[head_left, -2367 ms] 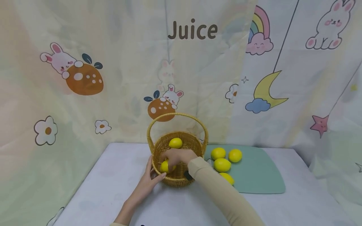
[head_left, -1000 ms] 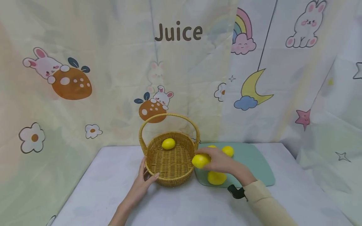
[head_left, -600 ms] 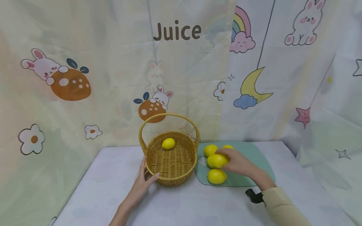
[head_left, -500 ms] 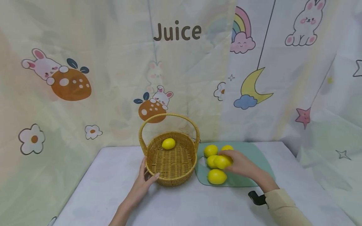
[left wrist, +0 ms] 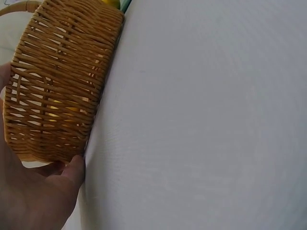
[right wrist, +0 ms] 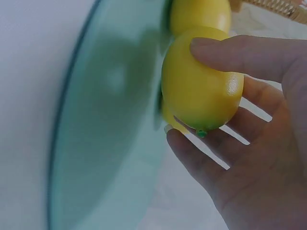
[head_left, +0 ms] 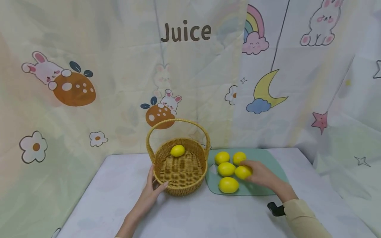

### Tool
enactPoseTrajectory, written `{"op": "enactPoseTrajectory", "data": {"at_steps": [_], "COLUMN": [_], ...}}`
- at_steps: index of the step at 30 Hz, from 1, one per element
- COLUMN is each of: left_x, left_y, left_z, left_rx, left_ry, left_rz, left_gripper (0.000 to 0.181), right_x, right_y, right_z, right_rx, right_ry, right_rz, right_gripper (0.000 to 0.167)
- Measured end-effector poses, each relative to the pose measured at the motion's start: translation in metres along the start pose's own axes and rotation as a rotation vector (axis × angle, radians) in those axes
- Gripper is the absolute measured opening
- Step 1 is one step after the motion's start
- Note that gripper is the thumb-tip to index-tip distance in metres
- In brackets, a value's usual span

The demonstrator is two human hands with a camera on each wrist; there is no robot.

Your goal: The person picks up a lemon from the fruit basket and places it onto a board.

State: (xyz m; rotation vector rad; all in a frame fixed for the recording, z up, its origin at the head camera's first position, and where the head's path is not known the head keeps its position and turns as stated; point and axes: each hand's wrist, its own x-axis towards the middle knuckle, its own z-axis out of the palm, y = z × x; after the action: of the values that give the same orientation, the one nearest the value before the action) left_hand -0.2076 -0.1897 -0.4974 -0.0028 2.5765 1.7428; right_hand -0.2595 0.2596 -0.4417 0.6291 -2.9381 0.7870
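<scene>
My left hand (head_left: 150,190) grips the near left side of a wicker basket (head_left: 181,191), its thumb on the rim; the left wrist view shows its fingers against the woven wall. One lemon (head_left: 177,150) lies at the back inside the basket. Over the green board (head_left: 262,190), my right hand (head_left: 262,173) holds another lemon (right wrist: 201,79) between thumb and fingers. That lemon has a small green tip. Several other lemons lie on the board, among them a front lemon (head_left: 228,185) and a middle lemon (head_left: 226,169) just left of the held one.
The basket's tall arched handle (head_left: 178,120) stands upright. A white cloth (head_left: 184,218) covers the table, and a printed curtain (head_left: 125,82) hangs behind it. A black device (head_left: 275,209) sits at my right wrist.
My right hand has taken a lemon out of the basket and carried it right, across the board to its present spot. The left hand has stayed on the basket.
</scene>
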Motion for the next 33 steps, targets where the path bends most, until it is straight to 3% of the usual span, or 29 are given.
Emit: {"op": "enactPoseTrajectory", "data": {"at_steps": [7, 25, 33], "left_x": [0.0, 0.0, 0.0], "left_y": [-0.002, -0.004, -0.004], "left_z": [0.001, 0.001, 0.0], "left_rx": [0.001, -0.011, -0.004], "left_ry": [0.002, -0.003, -0.002], "left_rz": [0.004, 0.014, 0.014], "left_gripper": [0.098, 0.099, 0.098], "right_x": [-0.003, -0.009, -0.006], "right_y": [0.006, -0.001, -0.018], "right_z": [0.005, 0.0, -0.014], "right_rx": [0.039, 0.074, 0.057], "right_ry": [-0.062, -0.141, -0.119], "right_rz": [0.033, 0.077, 0.023], "right_gripper": [0.056, 0.064, 0.059]}}
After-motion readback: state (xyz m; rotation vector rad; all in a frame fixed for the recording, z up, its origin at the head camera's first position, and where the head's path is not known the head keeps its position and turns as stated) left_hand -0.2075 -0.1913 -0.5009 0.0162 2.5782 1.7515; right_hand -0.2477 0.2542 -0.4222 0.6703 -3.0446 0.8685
